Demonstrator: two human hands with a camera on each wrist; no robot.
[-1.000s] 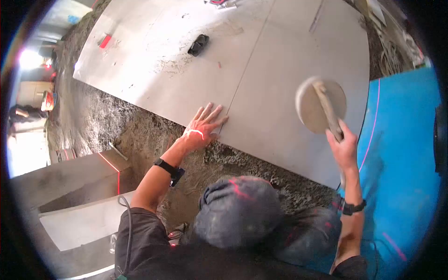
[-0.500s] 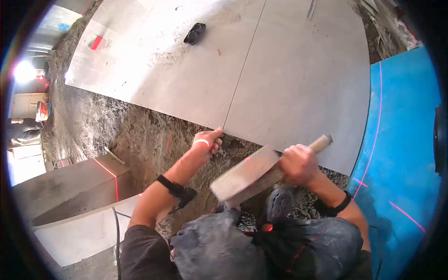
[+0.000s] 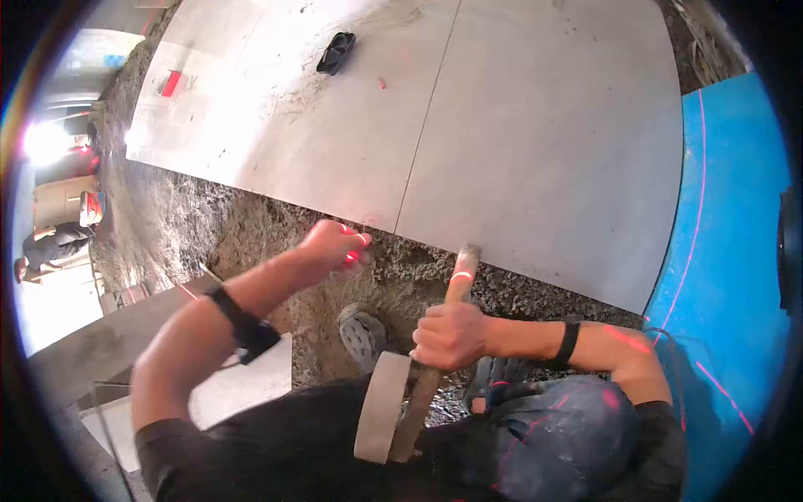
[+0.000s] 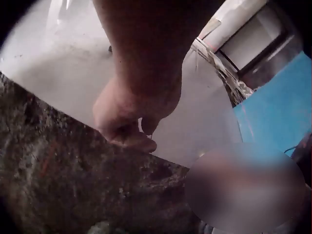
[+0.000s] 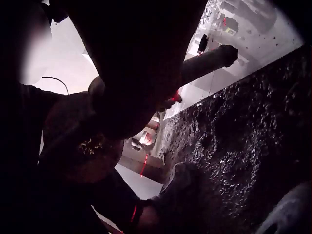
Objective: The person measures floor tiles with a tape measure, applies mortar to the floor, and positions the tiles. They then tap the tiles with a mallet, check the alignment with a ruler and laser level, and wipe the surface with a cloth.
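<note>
Two large pale slabs (image 3: 318, 151) (image 3: 544, 167) meet at a thin straight seam in the head view. Just off their near edge, left of the seam's end, is my left hand (image 3: 335, 244), its fingers curled. The left wrist view shows this hand (image 4: 129, 117) at the slab edge, thumb and a finger close together, with no object visible between them. My right hand (image 3: 452, 335) grips the wooden handle (image 3: 464, 272) of a thick round tool (image 3: 383, 410), its disc tilted on edge near my lap. In the dark right wrist view, the handle's end (image 5: 214, 63) sticks out past the hand.
Rough wet mortar (image 3: 251, 234) borders the slabs. On them lie a black tray-like object (image 3: 336, 53) and a red piece (image 3: 171, 83). Blue sheeting (image 3: 728, 209) spans the right; a grey block (image 3: 84, 326) stands left. Another person (image 3: 58, 244) is at far left.
My right hand has swung the round tool from above the right slab down and left towards my body. My left hand has lifted off the slab, curled its fingers and shifted left from the seam.
</note>
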